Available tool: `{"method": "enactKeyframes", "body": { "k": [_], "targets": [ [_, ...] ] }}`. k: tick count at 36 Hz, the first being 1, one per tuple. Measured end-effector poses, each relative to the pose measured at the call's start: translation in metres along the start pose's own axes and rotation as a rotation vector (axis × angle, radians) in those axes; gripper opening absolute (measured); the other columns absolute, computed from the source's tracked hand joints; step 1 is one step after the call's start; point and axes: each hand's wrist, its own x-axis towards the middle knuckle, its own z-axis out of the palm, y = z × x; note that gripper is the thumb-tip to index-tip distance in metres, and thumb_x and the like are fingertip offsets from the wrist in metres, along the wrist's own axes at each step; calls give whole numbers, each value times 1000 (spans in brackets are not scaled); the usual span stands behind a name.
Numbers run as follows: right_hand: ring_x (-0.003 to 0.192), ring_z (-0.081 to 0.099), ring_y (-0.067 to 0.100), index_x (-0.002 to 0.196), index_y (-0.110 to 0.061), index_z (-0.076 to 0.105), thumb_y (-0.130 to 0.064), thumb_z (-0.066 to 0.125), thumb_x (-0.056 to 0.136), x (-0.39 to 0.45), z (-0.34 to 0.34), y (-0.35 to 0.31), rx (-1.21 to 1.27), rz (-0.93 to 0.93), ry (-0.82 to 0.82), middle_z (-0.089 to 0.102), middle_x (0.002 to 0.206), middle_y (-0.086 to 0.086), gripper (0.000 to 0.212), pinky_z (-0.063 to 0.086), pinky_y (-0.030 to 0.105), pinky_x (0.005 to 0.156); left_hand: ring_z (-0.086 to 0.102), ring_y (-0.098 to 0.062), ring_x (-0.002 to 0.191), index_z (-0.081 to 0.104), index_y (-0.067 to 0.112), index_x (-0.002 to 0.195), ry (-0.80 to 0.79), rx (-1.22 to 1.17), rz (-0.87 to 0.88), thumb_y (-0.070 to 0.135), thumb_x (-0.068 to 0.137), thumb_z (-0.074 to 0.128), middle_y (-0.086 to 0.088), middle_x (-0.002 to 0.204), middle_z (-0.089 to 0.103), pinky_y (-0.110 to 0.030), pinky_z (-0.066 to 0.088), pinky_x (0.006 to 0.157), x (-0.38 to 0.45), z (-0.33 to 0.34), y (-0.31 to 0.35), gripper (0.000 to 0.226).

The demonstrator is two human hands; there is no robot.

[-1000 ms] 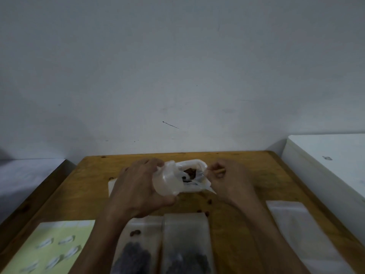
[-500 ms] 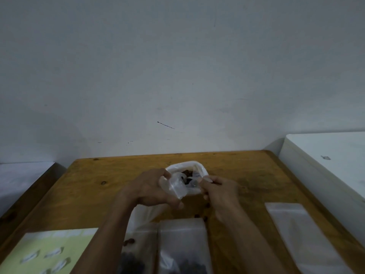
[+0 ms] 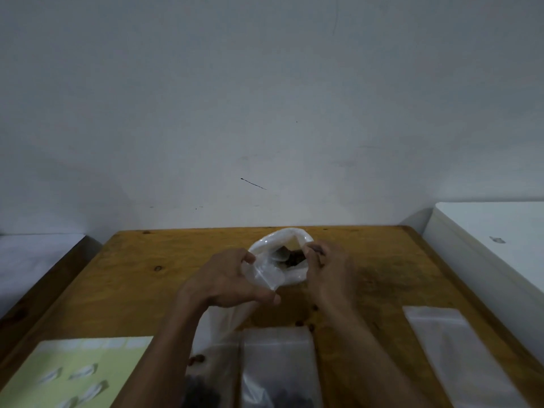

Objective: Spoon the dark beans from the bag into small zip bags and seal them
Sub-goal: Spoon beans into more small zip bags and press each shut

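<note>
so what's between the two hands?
Head view: between left hand and right hand, a small clear zip bag and the white plastic bag's mouth, dark beans inside.

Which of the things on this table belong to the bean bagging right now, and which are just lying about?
In use:
- left hand holding the small zip bag
- right hand at the mouth of the white bean bag, dark beans inside
- two filled bags at the near edge

Lying about:
- empty clear bag, right
- yellow-green sheet, left
- stray beans on the wooden table
</note>
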Motion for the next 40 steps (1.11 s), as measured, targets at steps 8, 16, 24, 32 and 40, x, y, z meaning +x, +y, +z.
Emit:
{"method": "enactKeyframes", "body": {
  "k": [8, 16, 24, 32, 40],
  "targets": [
    [96, 60, 20, 103, -4, 73, -6, 64, 93, 8, -20, -20, -129, -351, 55, 67, 109, 8, 13, 45, 21, 77, 59, -15, 100, 50, 23, 138, 19, -73, 5, 68, 41, 86, 3, 120, 59, -34, 57, 82, -8, -3, 3, 113],
    [85, 59, 18, 98, -6, 73, -5, 63, 93, 8, -22, -10, -130, -372, -8, 67, 95, 5, 11, 40, 17, 69, 54, -13, 99, 51, 20, 138, 91, -27, 16, 59, 52, 90, 8, 111, 51, -22, 47, 70, -17, -4, 8, 101],
    [112, 60, 31, 107, -8, 74, -10, 63, 95, -6, -13, 8, -246, -437, 63, 65, 125, 14, 16, 53, 37, 83, 54, -13, 101, 51, 21, 136, 114, -33, 7, 62, 46, 89, 8, 116, 51, -28, 53, 81, -21, 2, 7, 106],
    [98, 59, 28, 96, -14, 75, -7, 79, 77, -42, -7, 18, -473, -460, 119, 70, 106, 6, 21, 55, 36, 68, 56, -15, 102, 52, 18, 137, 146, -15, 33, 58, 47, 89, 7, 117, 52, -35, 57, 86, -25, 8, 14, 106],
    [82, 63, 23, 101, -8, 73, -8, 76, 84, -43, -1, 17, -415, -459, 152, 70, 93, 8, 17, 54, 30, 62, 54, -13, 104, 51, 20, 138, 151, 8, 45, 55, 53, 87, 7, 123, 47, -34, 56, 88, -28, 10, 15, 99]
  ]
}}
